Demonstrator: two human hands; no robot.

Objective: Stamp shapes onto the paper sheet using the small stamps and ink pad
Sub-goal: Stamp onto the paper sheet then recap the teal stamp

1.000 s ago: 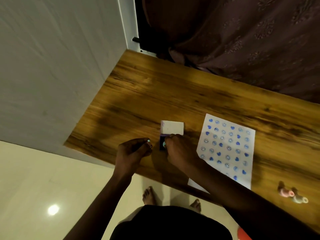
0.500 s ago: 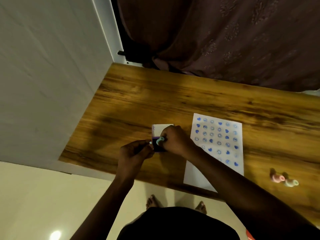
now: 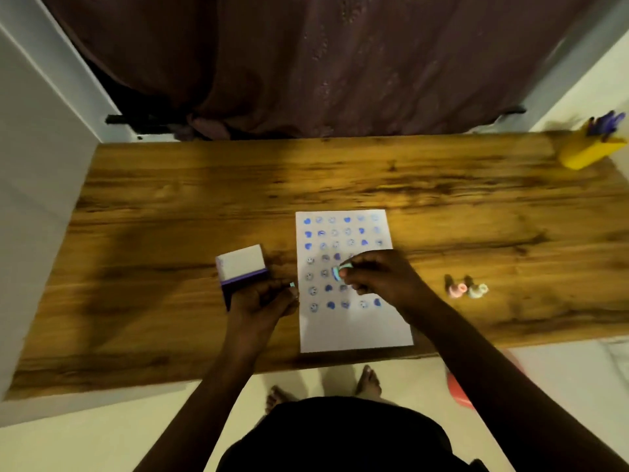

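Right hand point(image 3: 377, 279) grip pinching round teal stamp point(image 3: 337, 271) over smooth white paper point(image 3: 354, 330)

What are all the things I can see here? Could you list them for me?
table: one, brown wood grain, fills the middle of the view
paper sheet: one, white with blue stamped marks, on the table near its front edge
ink pad: one, lid white, base purple, left of the sheet
teal stamp: one, held over the sheet
spare stamps: two, pink and pale, on the table right of the sheet
pen holder: one, yellow, far right corner
curtain: one, dark maroon, behind the table
left hand: beside the ink pad
right hand: pinching the teal stamp
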